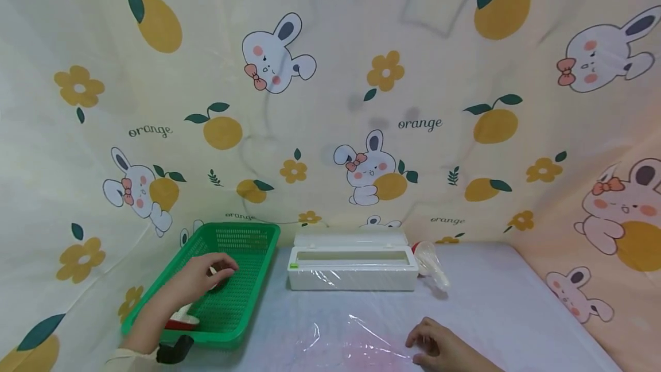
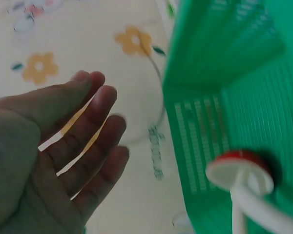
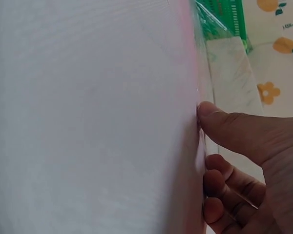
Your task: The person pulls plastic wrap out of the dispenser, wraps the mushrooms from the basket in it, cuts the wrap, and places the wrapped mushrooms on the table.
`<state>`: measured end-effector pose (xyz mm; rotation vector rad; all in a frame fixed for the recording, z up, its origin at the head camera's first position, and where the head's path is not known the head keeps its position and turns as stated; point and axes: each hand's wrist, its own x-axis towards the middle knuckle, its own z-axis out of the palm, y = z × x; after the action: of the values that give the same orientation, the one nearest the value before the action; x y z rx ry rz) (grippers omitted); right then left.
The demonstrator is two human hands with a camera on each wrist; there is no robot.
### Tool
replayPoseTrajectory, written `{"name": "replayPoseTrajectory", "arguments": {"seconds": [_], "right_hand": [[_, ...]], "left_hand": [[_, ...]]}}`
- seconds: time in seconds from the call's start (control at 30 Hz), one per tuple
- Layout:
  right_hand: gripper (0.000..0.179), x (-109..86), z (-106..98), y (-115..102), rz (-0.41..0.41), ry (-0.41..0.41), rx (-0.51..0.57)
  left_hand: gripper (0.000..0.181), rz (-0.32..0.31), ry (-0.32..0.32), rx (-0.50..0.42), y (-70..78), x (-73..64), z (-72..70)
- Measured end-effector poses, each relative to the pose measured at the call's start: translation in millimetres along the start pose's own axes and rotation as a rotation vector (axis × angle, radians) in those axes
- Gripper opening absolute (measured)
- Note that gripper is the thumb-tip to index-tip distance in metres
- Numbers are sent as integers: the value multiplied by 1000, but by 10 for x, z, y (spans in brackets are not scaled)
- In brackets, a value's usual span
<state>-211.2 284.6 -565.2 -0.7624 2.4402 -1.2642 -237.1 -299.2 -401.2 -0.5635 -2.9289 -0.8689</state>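
My left hand (image 1: 198,274) hovers over the green basket (image 1: 273,245), its fingers loosely bent. The left wrist view shows nothing in that hand (image 2: 73,141). Inside the basket lie mushroom-shaped pieces; one (image 2: 239,173) has a red cap and white stem, and another (image 1: 183,320) shows partly behind my forearm. My right hand (image 1: 439,343) rests at the right edge of a clear plastic film (image 1: 361,349) spread on the table. In the right wrist view thumb and fingers (image 3: 215,183) touch down apart from each other at the film's edge.
A long white dispenser box (image 1: 353,280) stands at the back middle with its lid raised and film over its front. Against its right end lies a red-and-white piece wrapped in clear plastic (image 1: 432,266). A patterned cloth (image 1: 330,102) hangs behind the table (image 1: 490,291).
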Motion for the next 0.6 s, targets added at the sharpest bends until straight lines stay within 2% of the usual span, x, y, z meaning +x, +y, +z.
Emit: {"name": "replayPoseTrajectory", "arguments": {"seconds": [0.13,0.33,0.47,0.6], "right_hand": [[16,9,-3,21,-60,13,-29],[14,-4,0,-15,-1,-5,5],[14,-6,-2,-17,-24,-8,8],[14,0,-10,-22,-34,-9,4]], "left_hand": [[11,-45,21,71,-176,57,-132],[14,-98,-4,103,-410,130,-222],[15,-119,3,180,-573,207,-253],[16,-142,10,255,-667,247,-279]]}}
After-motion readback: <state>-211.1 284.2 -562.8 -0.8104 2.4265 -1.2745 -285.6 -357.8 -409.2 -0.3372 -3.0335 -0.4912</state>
